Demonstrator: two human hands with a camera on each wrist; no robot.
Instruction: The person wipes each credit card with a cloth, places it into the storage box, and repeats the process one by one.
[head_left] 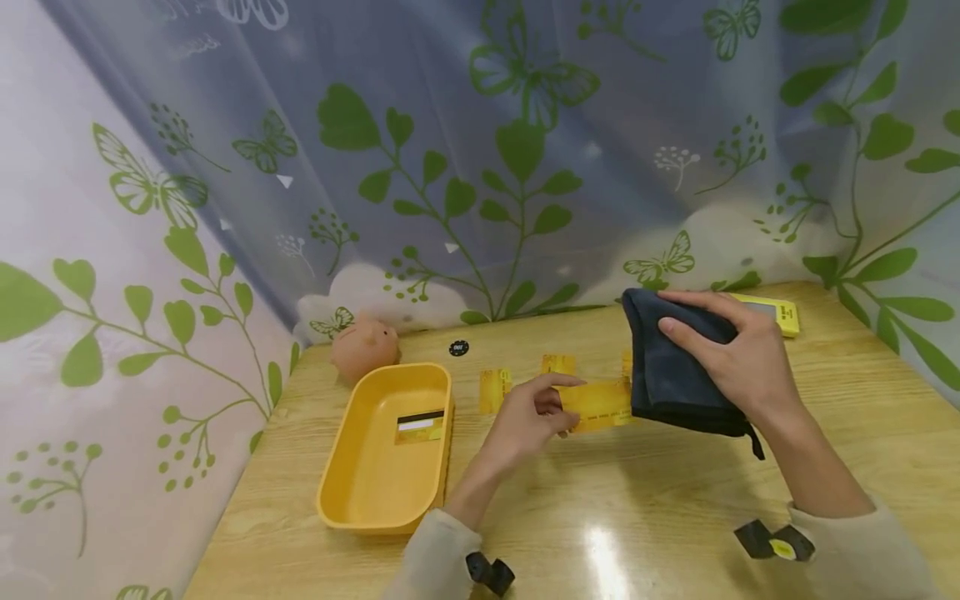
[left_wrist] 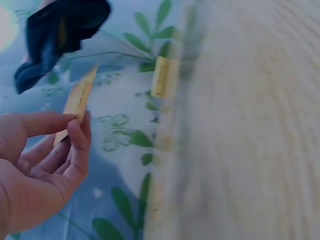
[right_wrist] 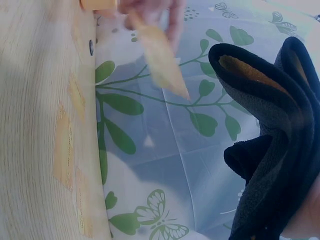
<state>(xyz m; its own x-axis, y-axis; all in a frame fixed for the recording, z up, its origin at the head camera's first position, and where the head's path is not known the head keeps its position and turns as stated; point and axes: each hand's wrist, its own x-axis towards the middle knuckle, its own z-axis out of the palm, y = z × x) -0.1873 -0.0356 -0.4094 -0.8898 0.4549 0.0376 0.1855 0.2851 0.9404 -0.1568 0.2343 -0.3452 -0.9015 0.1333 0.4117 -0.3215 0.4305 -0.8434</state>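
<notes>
My left hand [head_left: 525,417] pinches a gold-yellow card [head_left: 600,404] between thumb and fingers; the left wrist view shows the card [left_wrist: 80,100] tilted upward in the grip. My right hand [head_left: 750,362] grips a dark blue cloth pouch [head_left: 678,362] above the table, fingers over its far side. In the head view the card's right end meets the pouch's left edge, but in the right wrist view card [right_wrist: 162,65] and pouch [right_wrist: 275,135] are apart. That view shows the pouch's folds gaping, with a tan inside surface.
Gold cards [head_left: 495,390] lie spread on the wooden table, one partly behind the pouch. A yellow tray [head_left: 367,467] at left holds a card with a black stripe [head_left: 420,427]. Behind stand a pink pig-like figure [head_left: 365,348], a black chip [head_left: 459,347] and a yellow boxy object [head_left: 786,317].
</notes>
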